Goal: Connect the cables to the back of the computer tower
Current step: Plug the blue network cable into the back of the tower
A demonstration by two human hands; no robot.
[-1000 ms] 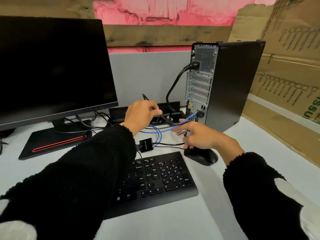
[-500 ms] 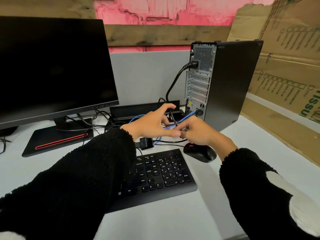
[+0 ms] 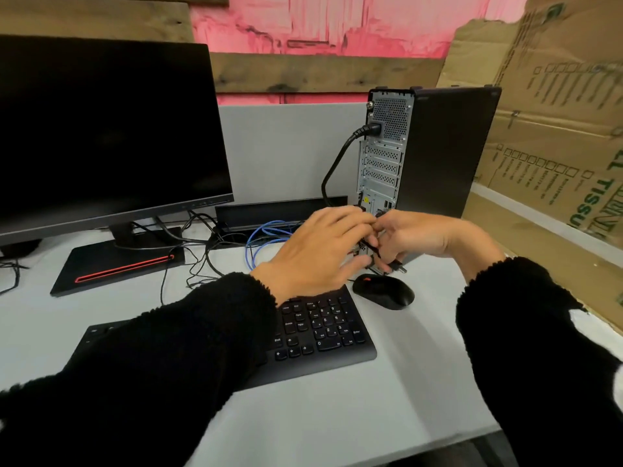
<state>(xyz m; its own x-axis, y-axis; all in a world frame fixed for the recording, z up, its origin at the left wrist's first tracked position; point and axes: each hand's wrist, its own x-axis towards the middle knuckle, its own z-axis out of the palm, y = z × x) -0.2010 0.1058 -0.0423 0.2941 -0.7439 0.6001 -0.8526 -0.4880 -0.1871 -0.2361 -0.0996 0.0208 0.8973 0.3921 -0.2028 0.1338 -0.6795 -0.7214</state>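
Both hands, left (image 3: 313,251) and right (image 3: 428,235), pinch thin black cable (image 3: 372,246) at tower's (image 3: 438,153) back bottom, near bench's (image 3: 337,416) far edge. Cable light, floppy; hold by stiff plug.

A makeshift office workstation: a monitor (image 3: 101,129), keyboard (image 3: 317,332), mouse (image 3: 384,291) and tower (image 3: 438,153) are sitting on a white desk (image 3: 337,416), with a grey partition (image 3: 286,150), cardboard (image 3: 556,112) and planks (image 3: 320,74) standing behind.
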